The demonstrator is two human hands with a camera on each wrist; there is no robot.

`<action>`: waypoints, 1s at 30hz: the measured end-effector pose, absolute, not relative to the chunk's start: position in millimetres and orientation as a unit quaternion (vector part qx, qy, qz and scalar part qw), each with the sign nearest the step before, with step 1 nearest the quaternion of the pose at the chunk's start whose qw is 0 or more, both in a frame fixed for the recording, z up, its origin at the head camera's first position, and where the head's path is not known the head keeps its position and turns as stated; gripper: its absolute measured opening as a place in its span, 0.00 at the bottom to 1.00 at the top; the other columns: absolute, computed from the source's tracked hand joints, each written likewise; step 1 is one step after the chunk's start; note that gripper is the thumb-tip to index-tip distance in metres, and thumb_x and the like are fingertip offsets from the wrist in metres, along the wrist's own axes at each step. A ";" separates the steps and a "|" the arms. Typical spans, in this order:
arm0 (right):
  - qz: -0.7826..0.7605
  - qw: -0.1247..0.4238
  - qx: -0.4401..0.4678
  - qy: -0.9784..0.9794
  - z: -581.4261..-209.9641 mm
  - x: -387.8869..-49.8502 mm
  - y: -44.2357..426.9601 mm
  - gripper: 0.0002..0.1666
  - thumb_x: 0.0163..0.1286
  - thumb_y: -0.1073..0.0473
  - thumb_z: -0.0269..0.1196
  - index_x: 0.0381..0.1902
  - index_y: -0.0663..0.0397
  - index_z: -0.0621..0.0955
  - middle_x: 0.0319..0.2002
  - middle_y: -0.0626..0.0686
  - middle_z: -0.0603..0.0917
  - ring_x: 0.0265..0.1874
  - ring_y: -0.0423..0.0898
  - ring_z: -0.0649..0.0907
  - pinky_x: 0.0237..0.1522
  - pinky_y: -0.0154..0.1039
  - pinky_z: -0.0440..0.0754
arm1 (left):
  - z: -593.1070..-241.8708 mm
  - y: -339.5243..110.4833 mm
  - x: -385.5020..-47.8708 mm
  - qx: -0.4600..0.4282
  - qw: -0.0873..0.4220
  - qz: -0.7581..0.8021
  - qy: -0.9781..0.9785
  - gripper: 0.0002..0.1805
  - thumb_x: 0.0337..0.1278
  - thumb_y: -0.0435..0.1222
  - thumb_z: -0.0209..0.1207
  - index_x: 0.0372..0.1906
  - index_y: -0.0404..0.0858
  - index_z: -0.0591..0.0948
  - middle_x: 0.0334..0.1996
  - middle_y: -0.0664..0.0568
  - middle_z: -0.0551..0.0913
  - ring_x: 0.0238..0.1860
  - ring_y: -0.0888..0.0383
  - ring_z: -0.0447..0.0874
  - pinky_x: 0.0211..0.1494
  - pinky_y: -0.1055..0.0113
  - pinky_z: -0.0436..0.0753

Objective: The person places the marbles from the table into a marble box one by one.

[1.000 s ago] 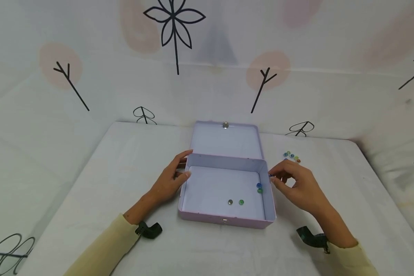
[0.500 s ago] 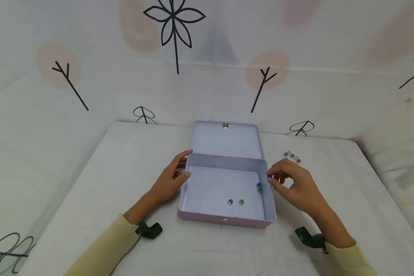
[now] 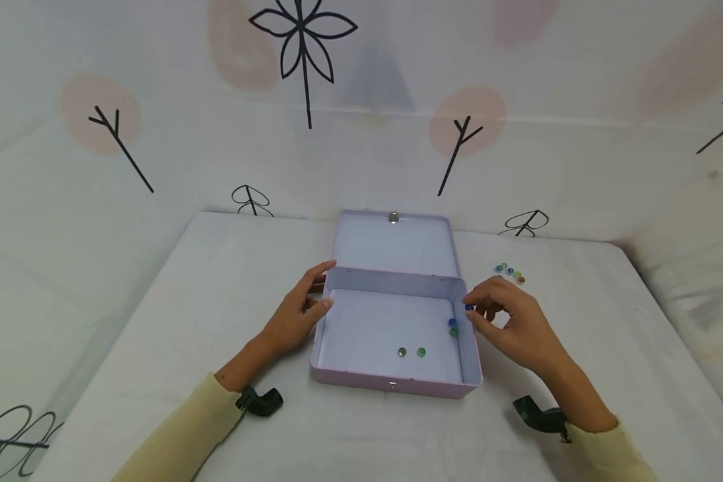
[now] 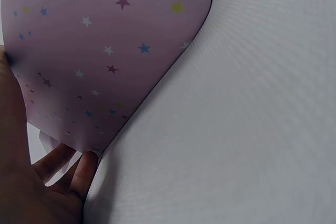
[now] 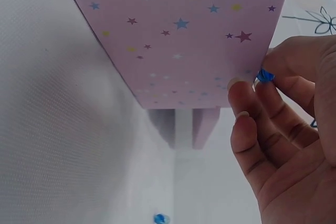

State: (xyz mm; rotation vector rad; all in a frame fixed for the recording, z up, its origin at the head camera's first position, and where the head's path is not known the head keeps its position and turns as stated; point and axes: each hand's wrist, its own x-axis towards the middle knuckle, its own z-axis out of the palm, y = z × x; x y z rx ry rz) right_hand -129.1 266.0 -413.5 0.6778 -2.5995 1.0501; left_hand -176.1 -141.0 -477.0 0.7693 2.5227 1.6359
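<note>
A lilac tin box (image 3: 382, 335) lies with its lid (image 3: 395, 244) folded back. Several glass marbles lie inside, among them a green marble (image 3: 421, 352), a clear marble (image 3: 402, 352) and a blue marble (image 3: 452, 323). My left hand (image 3: 295, 314) holds the box's left side, thumb on the rim and fingers near the rear corner. At the right rim, my right hand (image 3: 512, 321) pinches a dark blue marble (image 5: 265, 76) between thumb and fingertips. In the right wrist view the other fingers curl loosely beside the star-printed wall (image 5: 178, 40).
Beyond my right hand, several loose marbles (image 3: 509, 271) lie on the white-covered table (image 3: 259, 248). A patterned white cloth (image 3: 373, 161) hangs behind the table. Both wrists carry a dark camera mount (image 3: 262, 402).
My right hand has shifted slightly left with the blue marble, from just outside the box's right wall to over its rim. My left hand and the box have stayed put.
</note>
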 end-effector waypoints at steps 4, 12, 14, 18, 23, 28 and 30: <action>0.358 0.126 0.229 -0.896 -414.5 -129.4 265.0 0.18 0.62 0.75 0.74 0.47 0.54 0.87 0.44 0.43 0.84 0.35 0.38 0.80 0.38 0.27 0.81 | -477.2 -141.5 -175.6 0.249 0.018 0.528 0.812 0.36 0.79 0.41 0.54 0.84 0.63 0.57 0.75 0.53 0.72 0.70 0.49 0.75 0.60 0.53 0.81; 0.361 0.125 0.228 -0.896 -415.5 -130.1 264.4 0.17 0.62 0.74 0.74 0.46 0.53 0.88 0.43 0.42 0.83 0.34 0.38 0.80 0.37 0.27 0.81 | -476.0 -141.2 -175.7 0.248 0.018 0.525 0.814 0.37 0.79 0.41 0.54 0.84 0.63 0.57 0.75 0.54 0.71 0.70 0.50 0.74 0.60 0.55 0.81; 0.362 0.124 0.226 -0.896 -415.8 -130.1 264.3 0.17 0.62 0.74 0.74 0.46 0.52 0.88 0.42 0.42 0.83 0.34 0.38 0.80 0.37 0.28 0.81 | -475.3 -140.8 -175.6 0.247 0.019 0.524 0.815 0.37 0.79 0.42 0.54 0.84 0.64 0.57 0.75 0.54 0.71 0.70 0.50 0.74 0.60 0.55 0.81; 0.360 0.123 0.222 -0.898 -416.6 -129.7 264.1 0.17 0.63 0.73 0.74 0.46 0.51 0.88 0.42 0.42 0.83 0.34 0.38 0.80 0.36 0.30 0.81 | -475.7 -140.5 -175.5 0.247 0.019 0.525 0.814 0.37 0.79 0.41 0.54 0.84 0.64 0.57 0.75 0.53 0.71 0.70 0.50 0.75 0.60 0.55 0.81; 0.360 0.121 0.222 -0.898 -416.9 -129.2 264.0 0.16 0.63 0.73 0.73 0.46 0.54 0.88 0.41 0.43 0.83 0.33 0.38 0.80 0.35 0.30 0.81 | -475.5 -140.3 -174.9 0.250 0.018 0.528 0.812 0.36 0.79 0.41 0.53 0.84 0.63 0.57 0.74 0.52 0.72 0.70 0.49 0.75 0.60 0.55 0.81; 0.359 0.121 0.224 -0.898 -416.4 -129.8 264.2 0.16 0.63 0.74 0.73 0.46 0.55 0.88 0.41 0.45 0.83 0.33 0.38 0.80 0.36 0.27 0.80 | -475.2 -140.2 -174.8 0.247 0.017 0.524 0.815 0.37 0.79 0.42 0.53 0.84 0.65 0.57 0.74 0.54 0.72 0.70 0.51 0.74 0.60 0.54 0.81; 0.358 0.122 0.226 -0.898 -416.3 -130.1 264.4 0.16 0.63 0.74 0.73 0.46 0.55 0.88 0.41 0.45 0.84 0.33 0.38 0.80 0.36 0.27 0.80 | -476.0 -140.2 -175.2 0.246 0.016 0.523 0.816 0.37 0.79 0.42 0.54 0.84 0.65 0.57 0.74 0.54 0.71 0.70 0.52 0.74 0.60 0.54 0.81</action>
